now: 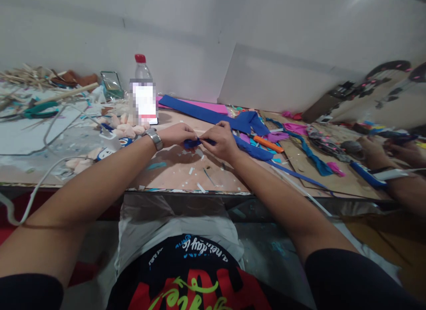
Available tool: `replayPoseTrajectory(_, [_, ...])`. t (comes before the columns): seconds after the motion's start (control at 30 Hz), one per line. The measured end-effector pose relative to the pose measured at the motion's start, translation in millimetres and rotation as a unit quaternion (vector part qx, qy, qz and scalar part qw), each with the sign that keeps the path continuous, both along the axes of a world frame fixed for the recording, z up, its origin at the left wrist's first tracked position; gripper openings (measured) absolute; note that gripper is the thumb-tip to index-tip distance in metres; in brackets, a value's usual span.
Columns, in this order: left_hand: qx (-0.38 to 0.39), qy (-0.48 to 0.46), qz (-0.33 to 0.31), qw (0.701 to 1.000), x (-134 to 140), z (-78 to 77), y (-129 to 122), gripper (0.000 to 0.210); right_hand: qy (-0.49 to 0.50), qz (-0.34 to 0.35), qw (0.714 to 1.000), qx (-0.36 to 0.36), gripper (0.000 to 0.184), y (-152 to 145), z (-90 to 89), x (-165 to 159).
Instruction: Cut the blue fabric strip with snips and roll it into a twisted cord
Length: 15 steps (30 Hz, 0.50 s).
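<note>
Near the middle of the table, my left hand (179, 134) pinches a small bunched piece of dark blue fabric (190, 144). My right hand (220, 140) meets it from the other side, fingertips closed on the same piece. A blue fabric strip (253, 149) runs out to the right from under my right hand and narrows along the table. Behind both hands lies a longer flat blue strip (206, 114) over a pink sheet (216, 108). The exact fold between my fingertips is partly hidden.
A bottle with a red cap (140, 59) stands behind a lit phone (145, 101). Green-handled pliers (41, 109) and sticks lie left. An orange cutter (268, 144) and fabric scraps lie right. A co-worker's hands (372, 152) are at far right. A white cable (43, 179) loops at left.
</note>
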<state>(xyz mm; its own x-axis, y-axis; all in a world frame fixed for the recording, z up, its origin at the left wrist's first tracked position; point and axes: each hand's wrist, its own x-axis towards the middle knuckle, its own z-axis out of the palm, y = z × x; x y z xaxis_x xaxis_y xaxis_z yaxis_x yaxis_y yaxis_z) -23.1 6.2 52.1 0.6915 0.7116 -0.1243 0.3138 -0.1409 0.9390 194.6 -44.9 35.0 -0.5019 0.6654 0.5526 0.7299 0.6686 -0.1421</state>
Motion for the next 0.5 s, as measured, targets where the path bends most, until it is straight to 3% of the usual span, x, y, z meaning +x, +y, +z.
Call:
replayPoseTrajectory(0.1, [-0.010,-0.012,0.003,1.000,0.3,0.1,-0.8,0.024,-0.005,-0.002,1.000,-0.006,0.018,-0.6,0.8,-0.6])
replayPoseTrajectory(0.27, [0.036,0.005,-0.014,0.999,-0.2,0.5,-0.4,0.025,-0.007,-0.018,1.000,-0.002,0.019,-1.0,-0.1,-1.6])
replayPoseTrajectory(0.37, [0.184,0.067,-0.007,0.981,0.0,1.0,-0.3,0.027,-0.007,-0.029,1.000,-0.011,0.016,-1.0,-1.8,-2.6])
replayPoseTrajectory(0.5, [0.372,0.120,0.010,0.921,1.7,0.4,-5.0,0.029,0.009,-0.056,0.998,-0.038,0.014,0.3,-4.6,-4.5])
